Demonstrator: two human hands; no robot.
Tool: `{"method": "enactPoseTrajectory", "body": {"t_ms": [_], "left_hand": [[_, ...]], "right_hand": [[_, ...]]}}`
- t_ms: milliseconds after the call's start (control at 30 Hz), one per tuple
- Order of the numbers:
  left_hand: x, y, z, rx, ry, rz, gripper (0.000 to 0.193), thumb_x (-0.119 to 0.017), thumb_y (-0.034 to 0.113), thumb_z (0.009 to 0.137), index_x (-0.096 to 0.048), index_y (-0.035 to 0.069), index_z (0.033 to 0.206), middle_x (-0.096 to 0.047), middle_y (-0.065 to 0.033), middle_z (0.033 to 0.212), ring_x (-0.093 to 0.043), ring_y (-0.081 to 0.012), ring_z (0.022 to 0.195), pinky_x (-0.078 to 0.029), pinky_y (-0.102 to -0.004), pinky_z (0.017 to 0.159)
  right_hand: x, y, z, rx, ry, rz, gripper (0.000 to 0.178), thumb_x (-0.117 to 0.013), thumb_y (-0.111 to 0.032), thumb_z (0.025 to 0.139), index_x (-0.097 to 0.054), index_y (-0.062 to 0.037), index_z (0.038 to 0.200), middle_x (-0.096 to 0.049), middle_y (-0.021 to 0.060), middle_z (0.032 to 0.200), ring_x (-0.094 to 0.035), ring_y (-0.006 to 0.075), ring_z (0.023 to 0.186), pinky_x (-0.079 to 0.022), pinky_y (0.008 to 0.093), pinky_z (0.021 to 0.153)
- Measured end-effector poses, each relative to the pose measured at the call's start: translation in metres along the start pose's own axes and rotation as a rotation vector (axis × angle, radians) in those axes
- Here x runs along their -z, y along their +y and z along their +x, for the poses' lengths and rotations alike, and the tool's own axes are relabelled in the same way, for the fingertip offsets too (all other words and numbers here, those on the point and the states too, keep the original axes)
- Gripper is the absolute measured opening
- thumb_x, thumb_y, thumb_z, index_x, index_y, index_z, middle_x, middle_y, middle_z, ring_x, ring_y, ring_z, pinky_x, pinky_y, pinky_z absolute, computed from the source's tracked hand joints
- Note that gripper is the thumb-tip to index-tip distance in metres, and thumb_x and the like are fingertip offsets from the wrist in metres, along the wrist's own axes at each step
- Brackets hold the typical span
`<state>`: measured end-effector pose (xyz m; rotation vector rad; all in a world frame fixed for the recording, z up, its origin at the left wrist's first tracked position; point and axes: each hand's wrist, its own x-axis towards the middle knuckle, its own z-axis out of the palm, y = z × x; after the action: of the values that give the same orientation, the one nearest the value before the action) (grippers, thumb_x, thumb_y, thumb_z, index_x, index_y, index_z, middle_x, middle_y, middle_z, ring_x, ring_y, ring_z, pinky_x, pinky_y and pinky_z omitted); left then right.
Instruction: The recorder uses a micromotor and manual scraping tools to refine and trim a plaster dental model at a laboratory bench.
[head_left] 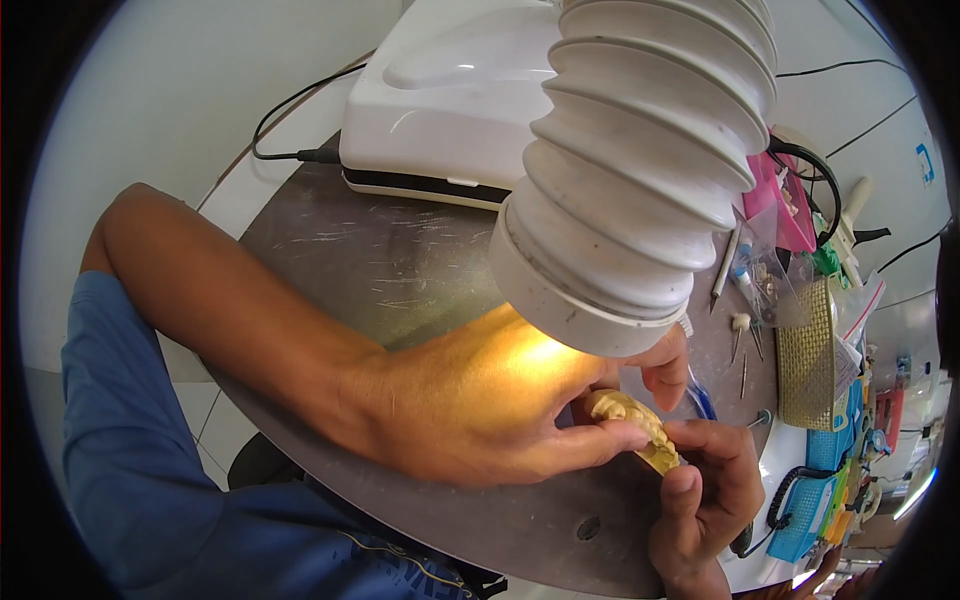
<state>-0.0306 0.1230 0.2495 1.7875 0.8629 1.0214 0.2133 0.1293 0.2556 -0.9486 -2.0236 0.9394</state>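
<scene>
Dental cast (pixel 625 408): just below the white hose (pixel 640 180), between both hands
Left hand (pixel 500 395): gripping one end
Right hand (pixel 718 485): thumb and forefinger pinching the other
Handling: probably light, stiff, brittle (easy now!); hold its edges

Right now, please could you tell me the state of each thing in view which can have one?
Yellow dental cast: held in both hands.
Left hand: closed, thumb pressed on the cast.
Right hand: closed, thumb and forefinger at the cast's end.
White corrugated hose: mouth downward, above the left hand.
White machine: on or off, cannot tell.
Black cable: plugged into the machine.
Pink basket: holding small things.
</scene>
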Motion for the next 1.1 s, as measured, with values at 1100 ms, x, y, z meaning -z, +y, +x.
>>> {"method": "enactPoseTrajectory", "body": {"t_ms": [1100], "left_hand": [[-0.001,-0.021,0.007,0.057,0.07,-0.079,0.028,-0.063,0.032,0.092,-0.062,0.005,0.084,-0.061,-0.0037,0.07,-0.057,-0.0186,0.064,-0.047,-0.0351,0.06]], "right_hand": [[-0.005,0.001,0.01,-0.161,0.038,0.037,0.043,-0.071,-0.033,0.094,-0.061,0.0067,0.107,-0.068,0.0084,0.084,-0.065,0.0127,0.069,-0.051,0.0227,0.066]]}}
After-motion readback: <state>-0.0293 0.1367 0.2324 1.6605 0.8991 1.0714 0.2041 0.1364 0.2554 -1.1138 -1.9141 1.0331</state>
